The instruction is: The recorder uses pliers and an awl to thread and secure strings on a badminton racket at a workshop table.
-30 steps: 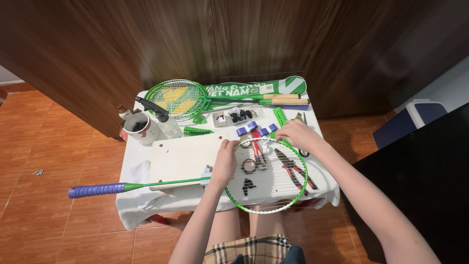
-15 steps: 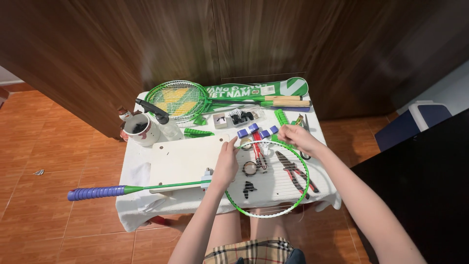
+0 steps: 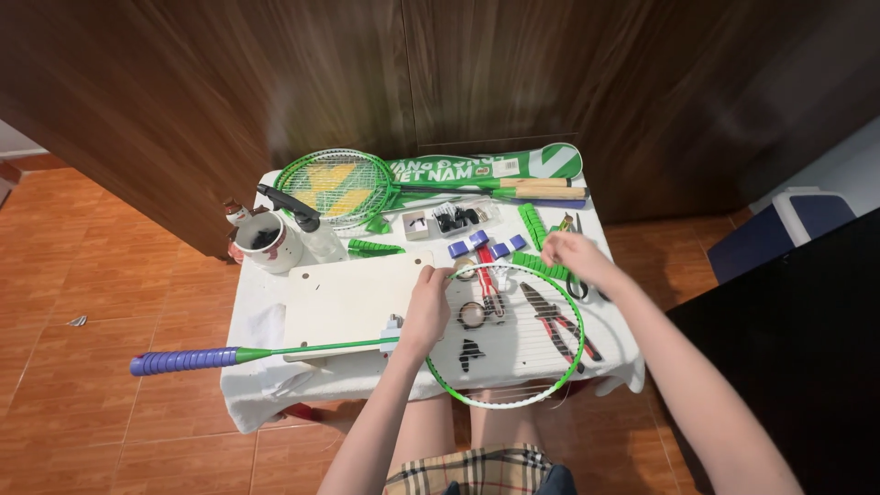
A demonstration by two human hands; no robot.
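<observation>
- Two hands are set on the green racket head [image 3: 506,335]: its left rim is gripped by the left hand [image 3: 427,310].
- Its far right rim is pinched by the right hand [image 3: 570,258], above the worktop [image 3: 247,367].

Second green racket [image 3: 335,186] (strung yellow), white mug [image 3: 267,242], red-handled pliers [image 3: 559,323], tape roll [image 3: 473,314], white board [image 3: 353,298]

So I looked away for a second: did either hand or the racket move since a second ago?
Barely. The right hand slid slightly toward the far right rim of the green racket head. The left hand kept its hold on the frame's left side. The racket, pliers, mug and white board stayed put.
</observation>
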